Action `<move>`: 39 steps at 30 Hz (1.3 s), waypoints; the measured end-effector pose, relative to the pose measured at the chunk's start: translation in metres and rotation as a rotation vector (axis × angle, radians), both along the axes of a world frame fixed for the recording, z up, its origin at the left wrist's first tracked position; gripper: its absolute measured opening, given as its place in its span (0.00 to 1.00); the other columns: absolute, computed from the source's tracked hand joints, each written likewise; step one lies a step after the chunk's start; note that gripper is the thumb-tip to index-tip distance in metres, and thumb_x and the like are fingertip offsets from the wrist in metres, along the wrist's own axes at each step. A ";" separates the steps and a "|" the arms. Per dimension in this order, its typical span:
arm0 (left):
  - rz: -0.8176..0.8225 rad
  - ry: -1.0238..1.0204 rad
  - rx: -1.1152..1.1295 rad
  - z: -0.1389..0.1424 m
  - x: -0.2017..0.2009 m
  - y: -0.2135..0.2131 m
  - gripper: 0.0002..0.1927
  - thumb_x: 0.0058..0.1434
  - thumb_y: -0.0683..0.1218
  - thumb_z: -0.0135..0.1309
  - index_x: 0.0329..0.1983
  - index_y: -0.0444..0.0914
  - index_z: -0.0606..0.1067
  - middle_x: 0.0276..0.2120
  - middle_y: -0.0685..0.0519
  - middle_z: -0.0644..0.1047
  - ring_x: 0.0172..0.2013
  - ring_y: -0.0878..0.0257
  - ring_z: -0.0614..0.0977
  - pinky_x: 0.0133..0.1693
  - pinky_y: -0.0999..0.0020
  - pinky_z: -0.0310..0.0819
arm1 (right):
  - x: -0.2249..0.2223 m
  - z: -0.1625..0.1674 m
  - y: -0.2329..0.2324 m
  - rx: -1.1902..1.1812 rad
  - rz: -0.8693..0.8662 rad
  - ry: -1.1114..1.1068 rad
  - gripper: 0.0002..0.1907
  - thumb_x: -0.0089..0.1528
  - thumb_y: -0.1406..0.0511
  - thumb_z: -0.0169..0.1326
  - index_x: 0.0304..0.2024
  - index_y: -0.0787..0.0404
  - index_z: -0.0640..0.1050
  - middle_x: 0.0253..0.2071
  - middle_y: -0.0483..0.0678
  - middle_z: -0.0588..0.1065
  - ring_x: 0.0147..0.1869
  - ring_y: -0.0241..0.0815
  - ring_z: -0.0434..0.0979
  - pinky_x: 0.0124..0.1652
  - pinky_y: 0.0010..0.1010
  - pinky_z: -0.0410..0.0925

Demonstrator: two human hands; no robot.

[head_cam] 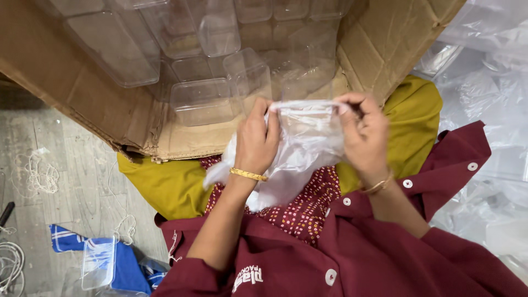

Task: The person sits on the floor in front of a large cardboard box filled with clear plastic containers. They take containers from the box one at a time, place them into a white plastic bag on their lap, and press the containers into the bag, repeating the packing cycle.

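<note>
A cardboard box of clear plastic containers fills the top. On the grey floor at lower left lie white string and blue cloth.

Both forearms extend forward from maroon sleeves, raised over the lap. Left hand: back to the camera, fingers curled closed in a pinch, gold bangle at the wrist. Right hand: level with it, fingers likewise pinched shut, bangle at wrist.
</note>
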State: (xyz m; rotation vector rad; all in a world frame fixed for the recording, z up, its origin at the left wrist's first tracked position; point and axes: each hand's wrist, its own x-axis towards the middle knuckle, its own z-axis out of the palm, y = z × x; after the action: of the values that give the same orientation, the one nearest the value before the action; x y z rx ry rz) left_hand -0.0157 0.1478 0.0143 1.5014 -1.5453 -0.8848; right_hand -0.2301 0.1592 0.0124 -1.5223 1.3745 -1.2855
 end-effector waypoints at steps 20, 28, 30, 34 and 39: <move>-0.290 0.004 0.051 -0.091 -0.013 -0.009 0.21 0.52 0.51 0.62 0.47 0.37 0.77 0.33 0.42 0.82 0.36 0.48 0.84 0.39 0.59 0.76 | -0.024 -0.084 -0.005 0.413 0.030 -0.335 0.06 0.70 0.71 0.49 0.46 0.64 0.77 0.39 0.40 0.76 0.41 0.27 0.74 0.42 0.19 0.70; -0.165 -0.014 0.000 -0.098 0.008 -0.012 0.15 0.61 0.50 0.51 0.48 0.40 0.78 0.37 0.43 0.82 0.37 0.46 0.84 0.41 0.54 0.78 | -0.015 -0.100 -0.010 0.078 0.023 -0.005 0.06 0.70 0.71 0.50 0.48 0.66 0.78 0.43 0.45 0.75 0.47 0.31 0.75 0.44 0.22 0.70; -0.210 -0.378 -0.298 -0.115 0.013 -0.019 0.18 0.52 0.48 0.57 0.45 0.38 0.78 0.38 0.39 0.82 0.37 0.40 0.82 0.41 0.48 0.75 | -0.005 -0.119 -0.014 -0.219 0.098 0.447 0.09 0.65 0.72 0.52 0.48 0.66 0.77 0.45 0.49 0.76 0.49 0.37 0.78 0.49 0.27 0.70; -0.150 -0.381 0.212 -0.136 0.011 -0.018 0.13 0.63 0.47 0.54 0.49 0.40 0.80 0.41 0.41 0.81 0.44 0.41 0.81 0.48 0.50 0.75 | -0.001 -0.142 -0.015 -0.358 0.108 0.683 0.13 0.63 0.69 0.57 0.51 0.65 0.79 0.50 0.53 0.76 0.54 0.48 0.79 0.54 0.33 0.69; -0.326 -0.178 0.186 -0.114 0.004 -0.022 0.14 0.64 0.48 0.54 0.51 0.39 0.79 0.42 0.42 0.81 0.45 0.45 0.81 0.49 0.54 0.75 | 0.011 -0.121 -0.020 0.235 0.140 -0.407 0.08 0.74 0.72 0.48 0.53 0.68 0.76 0.51 0.49 0.76 0.54 0.36 0.74 0.55 0.28 0.69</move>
State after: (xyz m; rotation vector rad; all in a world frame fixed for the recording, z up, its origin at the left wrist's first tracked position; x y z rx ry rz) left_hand -0.0112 0.1256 -0.1002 1.5146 -1.9207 -1.1304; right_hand -0.2194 0.1390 -0.1084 -1.1036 1.0908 -1.2168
